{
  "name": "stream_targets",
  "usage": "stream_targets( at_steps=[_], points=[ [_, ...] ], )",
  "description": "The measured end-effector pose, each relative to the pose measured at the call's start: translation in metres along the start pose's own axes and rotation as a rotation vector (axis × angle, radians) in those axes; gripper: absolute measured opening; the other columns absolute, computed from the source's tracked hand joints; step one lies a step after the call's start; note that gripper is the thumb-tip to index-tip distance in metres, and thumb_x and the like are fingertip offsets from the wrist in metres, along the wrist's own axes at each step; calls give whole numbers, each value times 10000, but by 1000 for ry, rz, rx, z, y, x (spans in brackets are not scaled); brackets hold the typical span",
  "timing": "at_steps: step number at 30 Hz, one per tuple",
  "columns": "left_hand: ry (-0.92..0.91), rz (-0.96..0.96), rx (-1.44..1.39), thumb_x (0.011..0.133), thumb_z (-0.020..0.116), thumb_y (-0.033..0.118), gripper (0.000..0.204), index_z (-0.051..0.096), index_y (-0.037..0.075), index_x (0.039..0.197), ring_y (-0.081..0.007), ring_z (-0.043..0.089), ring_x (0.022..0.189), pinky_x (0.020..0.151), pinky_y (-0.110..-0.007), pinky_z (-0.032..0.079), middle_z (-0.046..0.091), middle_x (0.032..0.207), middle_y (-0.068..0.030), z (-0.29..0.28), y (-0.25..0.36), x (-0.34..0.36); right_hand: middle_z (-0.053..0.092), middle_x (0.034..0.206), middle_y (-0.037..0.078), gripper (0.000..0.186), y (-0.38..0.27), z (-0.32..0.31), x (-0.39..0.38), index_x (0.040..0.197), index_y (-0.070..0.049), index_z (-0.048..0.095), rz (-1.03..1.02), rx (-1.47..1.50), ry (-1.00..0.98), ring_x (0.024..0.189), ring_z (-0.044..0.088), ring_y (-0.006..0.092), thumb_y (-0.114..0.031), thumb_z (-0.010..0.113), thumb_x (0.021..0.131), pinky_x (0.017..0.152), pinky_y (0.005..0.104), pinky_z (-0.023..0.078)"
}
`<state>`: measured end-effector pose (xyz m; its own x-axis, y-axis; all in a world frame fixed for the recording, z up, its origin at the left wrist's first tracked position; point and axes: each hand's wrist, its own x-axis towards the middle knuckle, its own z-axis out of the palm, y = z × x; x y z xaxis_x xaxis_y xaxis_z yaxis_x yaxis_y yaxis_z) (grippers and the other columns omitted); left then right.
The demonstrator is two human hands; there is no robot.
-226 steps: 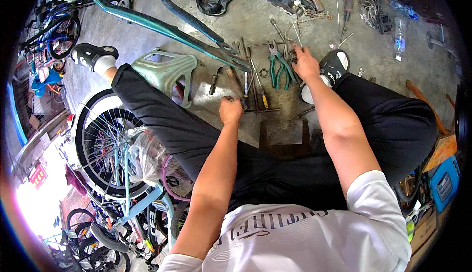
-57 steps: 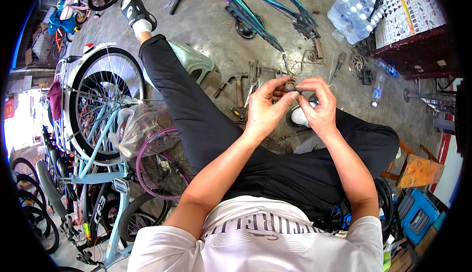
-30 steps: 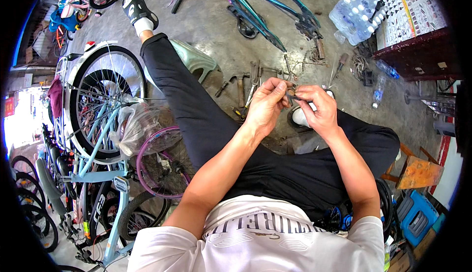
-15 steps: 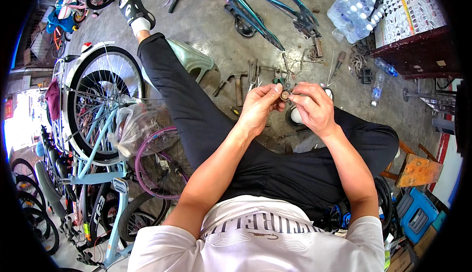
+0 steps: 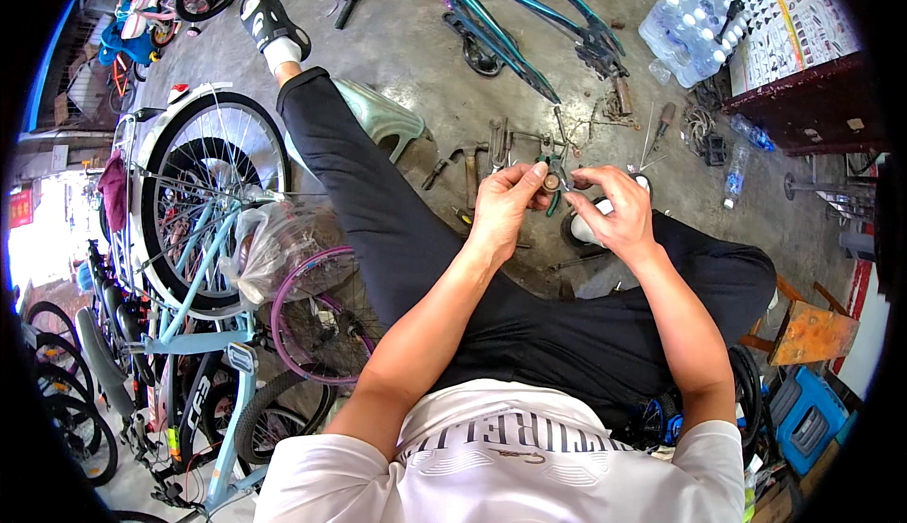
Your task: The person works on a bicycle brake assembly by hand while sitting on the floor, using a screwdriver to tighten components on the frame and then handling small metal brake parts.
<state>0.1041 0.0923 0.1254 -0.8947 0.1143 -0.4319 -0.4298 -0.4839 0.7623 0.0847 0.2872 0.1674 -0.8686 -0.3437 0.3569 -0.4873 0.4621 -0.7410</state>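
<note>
Between the thumb and fingers of my left hand (image 5: 505, 204) is a small round metal part (image 5: 551, 183), with a pale centre and a dark rim. My right hand (image 5: 616, 209) is just to its right, fingers curled toward the thumb; anything in that pinch is too small to make out. Green-handled pliers (image 5: 554, 205) show behind the round part; whether a hand touches them I cannot tell. On the floor beyond are a hammer (image 5: 470, 171), several metal tools and a screwdriver (image 5: 666, 119).
A teal bicycle frame (image 5: 491, 27) lies ahead. To the left are a bicycle wheel (image 5: 156, 188), a purple rim (image 5: 279, 320) and a plastic bag (image 5: 269, 249). Packed water bottles (image 5: 692, 27) and a dark red table edge (image 5: 803, 98) are ahead right; a blue plastic stool (image 5: 808, 419) is nearer.
My right fingertips have drawn back slightly from the round part, leaving a gap. My left hand still holds it. The whole view has shifted a little.
</note>
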Motion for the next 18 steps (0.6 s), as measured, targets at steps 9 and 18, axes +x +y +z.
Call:
stream_targets(
  at_steps=[9,18],
  points=[
    [10,35,8,1010,689,317,262,701,67,934,-77,602,703,680,-244,500,680,829,7,-1,-3,1,732,891,117,240,4,3,-2,986,-23,707,-12,-9,-2,783,716,295,-71,837,791,689,366,558],
    [-51,-164,60,1024,665,290,248,693,43,1024,-90,636,731,696,-245,532,700,863,-12,-4,-8,5,697,859,103,215,14,6,-4,973,-65,683,-24,-106,-103,772,684,304,-146,813,821,685,394,535]
  ],
)
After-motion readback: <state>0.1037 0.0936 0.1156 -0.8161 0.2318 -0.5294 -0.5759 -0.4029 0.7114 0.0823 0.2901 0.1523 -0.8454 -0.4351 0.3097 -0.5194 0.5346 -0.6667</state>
